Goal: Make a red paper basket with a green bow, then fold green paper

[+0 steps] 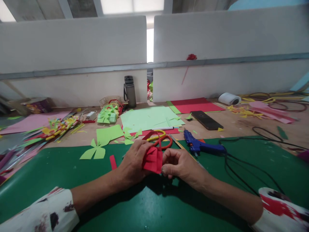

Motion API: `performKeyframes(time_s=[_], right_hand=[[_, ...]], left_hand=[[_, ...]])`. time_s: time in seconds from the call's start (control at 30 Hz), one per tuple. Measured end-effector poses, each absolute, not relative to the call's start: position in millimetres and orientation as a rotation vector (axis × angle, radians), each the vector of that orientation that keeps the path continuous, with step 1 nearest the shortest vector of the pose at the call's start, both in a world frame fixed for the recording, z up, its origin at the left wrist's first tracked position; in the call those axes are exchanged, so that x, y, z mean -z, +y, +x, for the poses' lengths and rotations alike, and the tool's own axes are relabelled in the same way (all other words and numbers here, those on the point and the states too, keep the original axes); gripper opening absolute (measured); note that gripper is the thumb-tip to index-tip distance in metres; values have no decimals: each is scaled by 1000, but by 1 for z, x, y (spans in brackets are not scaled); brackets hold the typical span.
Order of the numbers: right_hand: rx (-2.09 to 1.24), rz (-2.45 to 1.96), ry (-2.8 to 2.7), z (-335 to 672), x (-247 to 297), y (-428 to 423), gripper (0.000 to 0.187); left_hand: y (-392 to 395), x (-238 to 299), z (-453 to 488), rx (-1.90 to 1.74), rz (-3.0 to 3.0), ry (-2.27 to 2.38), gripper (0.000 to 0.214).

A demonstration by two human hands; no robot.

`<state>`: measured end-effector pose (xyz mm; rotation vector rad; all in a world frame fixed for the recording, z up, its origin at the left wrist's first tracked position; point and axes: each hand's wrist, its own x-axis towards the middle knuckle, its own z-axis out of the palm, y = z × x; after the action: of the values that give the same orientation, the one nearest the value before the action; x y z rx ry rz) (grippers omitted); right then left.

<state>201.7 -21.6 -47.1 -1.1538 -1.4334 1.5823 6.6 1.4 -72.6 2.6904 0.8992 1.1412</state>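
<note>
Patterned sleeves [48, 212] lead to the left hand [134, 161] and right hand [180, 166], both pinching a pleated red paper [152, 159] above the green mat [72, 174]; a loosened pinch would likely let the pleats spring open.

Illumination is bright, even and diffuse. Daylight enters from the window [132, 5] at top centre, which is overexposed, as is the gap [150, 45] between the white partitions [72, 42]. The left hand [134, 162] and right hand [180, 166] cast a soft shadow on the green mat [60, 174]. The red folded paper [153, 159] is sharp. Wide-angle distortion bows the rail [72, 69] and stretches the soft-focus sleeves [282, 206].
</note>
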Motion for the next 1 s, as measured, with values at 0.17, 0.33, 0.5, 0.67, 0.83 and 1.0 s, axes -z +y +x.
performKeyframes(time_s=[0.17,0.33,0.5,0.67,0.83,1.0], right_hand=[[-1594,-1112,-1429,200,53,-21,24],[-1629,-1060,-1410,200,55,-20,31],[-1659,-1029,-1422,200,55,-20,35],[-1660,-1053,-1447,199,52,-19,40],[-1641,-1035,-1441,196,52,-19,39],[-1632,-929,-1503,194,52,-21,32]], left_hand=[[0,72,10,-1145,2631,905,53],[-1,72,11,-1144,2617,931,51],[-3,72,12,-1122,2590,948,47],[-3,71,11,-1104,2518,939,46],[-3,73,12,-1148,2594,895,46],[-5,72,15,-1146,2639,911,39]])
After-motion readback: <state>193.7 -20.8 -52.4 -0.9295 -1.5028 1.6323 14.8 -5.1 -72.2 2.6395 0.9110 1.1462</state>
